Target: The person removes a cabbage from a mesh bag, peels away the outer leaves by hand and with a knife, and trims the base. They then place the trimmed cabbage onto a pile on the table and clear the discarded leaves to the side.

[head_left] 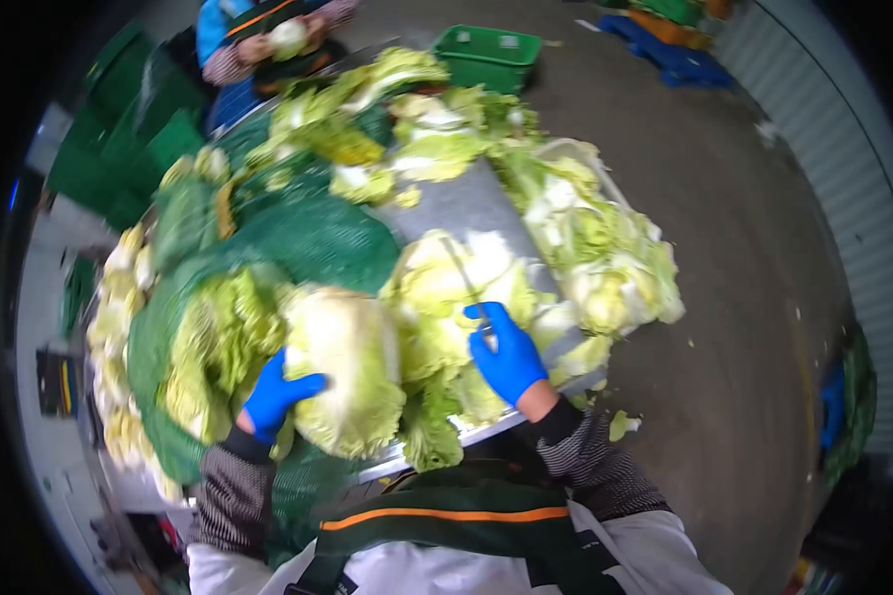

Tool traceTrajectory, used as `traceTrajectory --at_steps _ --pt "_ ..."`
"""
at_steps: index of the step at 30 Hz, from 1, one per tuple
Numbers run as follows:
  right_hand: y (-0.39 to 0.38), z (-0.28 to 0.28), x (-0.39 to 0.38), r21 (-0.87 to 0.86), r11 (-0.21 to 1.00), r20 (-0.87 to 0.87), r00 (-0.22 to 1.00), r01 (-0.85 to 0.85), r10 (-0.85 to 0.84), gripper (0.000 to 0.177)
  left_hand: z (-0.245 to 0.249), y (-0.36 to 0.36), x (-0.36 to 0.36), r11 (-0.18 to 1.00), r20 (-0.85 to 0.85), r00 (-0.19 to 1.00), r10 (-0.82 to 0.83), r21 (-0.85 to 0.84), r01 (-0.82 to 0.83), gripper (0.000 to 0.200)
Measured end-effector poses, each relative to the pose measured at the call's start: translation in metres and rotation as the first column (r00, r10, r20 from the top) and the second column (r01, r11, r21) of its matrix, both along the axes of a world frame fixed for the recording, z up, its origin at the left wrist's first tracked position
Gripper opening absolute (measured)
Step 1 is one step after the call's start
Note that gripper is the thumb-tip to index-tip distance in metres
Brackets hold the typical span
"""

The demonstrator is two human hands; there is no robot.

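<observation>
A large pale cabbage (pixel 343 369) stands at the front of the metal table (pixel 463 208). My left hand (pixel 280 395), in a blue glove, is against its left side, with the thumb across its front and the other fingers partly hidden. In my right hand (pixel 506 355), also gloved in blue, is a knife (pixel 461 268) whose thin blade points up and away over loose cabbage leaves (pixel 432 283). Left of the cabbage, a green net bag (pixel 308 238) lies around more leafy cabbage (pixel 213 347).
Trimmed leaves fill a crate (pixel 590 164) at the table's right side. Several cabbages (pixel 119 337) line the left edge. Across the table a co-worker's hands (pixel 273 42) hold a cabbage, beside a green crate (pixel 486 59). Green bins (pixel 129 129) stand at back left.
</observation>
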State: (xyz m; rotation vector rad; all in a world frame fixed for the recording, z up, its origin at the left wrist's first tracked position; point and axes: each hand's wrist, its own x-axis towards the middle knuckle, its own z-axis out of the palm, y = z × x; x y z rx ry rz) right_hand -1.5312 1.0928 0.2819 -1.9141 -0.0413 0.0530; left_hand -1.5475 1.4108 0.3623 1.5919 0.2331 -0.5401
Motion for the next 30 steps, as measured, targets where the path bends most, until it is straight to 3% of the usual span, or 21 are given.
traceTrajectory --at_steps 1,2,4,5,6,8,10,15,18,21,23,26,27,30 --pt "0.001 0.000 0.002 0.019 0.999 -0.012 0.999 -0.051 0.051 0.028 0.006 -0.011 0.005 0.978 0.070 0.988 -0.138 0.170 0.124 0.069" --pt "0.002 -0.014 0.004 0.145 0.986 -0.151 0.984 -0.078 0.099 0.027 0.001 -0.023 0.008 0.910 0.185 0.949 -0.257 0.377 0.173 0.081" --pt "0.002 -0.027 0.007 0.216 0.971 -0.364 0.915 -0.102 0.177 0.027 -0.025 -0.042 0.014 0.762 0.249 0.838 -0.485 0.590 0.266 0.095" --pt "-0.001 -0.038 0.003 0.118 0.982 -0.362 0.915 -0.145 0.179 0.028 -0.060 -0.043 0.012 0.705 0.368 0.731 -0.575 0.675 0.216 0.097" --pt "-0.004 -0.050 0.001 0.019 0.983 -0.357 0.917 -0.185 0.179 0.029 -0.065 -0.052 0.016 0.738 0.301 0.807 -0.509 0.634 0.229 0.097" --pt "0.002 -0.052 -0.004 -0.143 0.962 -0.358 0.919 -0.231 0.167 0.031 -0.078 -0.050 0.020 0.667 0.433 0.721 -0.541 0.743 0.055 0.099" --pt "0.003 -0.045 -0.012 -0.290 0.912 -0.383 0.908 -0.291 0.167 0.031 -0.081 -0.048 0.012 0.751 0.375 0.804 -0.461 0.648 0.128 0.100" --pt "0.022 0.000 -0.008 -0.489 0.846 0.010 0.968 -0.214 0.251 0.016 -0.079 -0.051 0.010 0.778 0.301 0.864 -0.402 0.611 0.149 0.099" --pt "0.032 -0.003 -0.001 -0.633 0.689 -0.169 0.932 -0.353 0.322 0.013 -0.080 -0.052 0.011 0.771 0.318 0.853 -0.414 0.620 0.143 0.099" --pt "0.036 -0.026 -0.001 -0.690 0.672 -0.081 0.952 -0.268 0.297 0.012 -0.086 -0.054 0.010 0.746 0.338 0.842 -0.420 0.656 0.109 0.097" --pt "0.039 -0.042 0.002 -0.715 0.643 -0.124 0.955 -0.275 0.270 0.012 -0.091 -0.055 0.012 0.728 0.369 0.823 -0.431 0.682 0.076 0.095" --pt "0.032 -0.078 0.010 -0.696 0.679 -0.074 0.963 -0.235 0.258 0.013 -0.081 -0.060 0.016 0.735 0.267 0.870 -0.413 0.663 0.145 0.092" --pt "0.030 -0.094 0.011 -0.676 0.695 -0.097 0.965 -0.244 0.244 0.015 -0.093 -0.057 0.008 0.711 0.438 0.751 -0.495 0.701 0.059 0.090" --pt "0.027 -0.099 0.017 -0.634 0.681 -0.283 0.929 -0.367 0.238 0.020 -0.091 -0.057 -0.011 0.711 0.539 0.681 -0.496 0.702 -0.038 0.091"
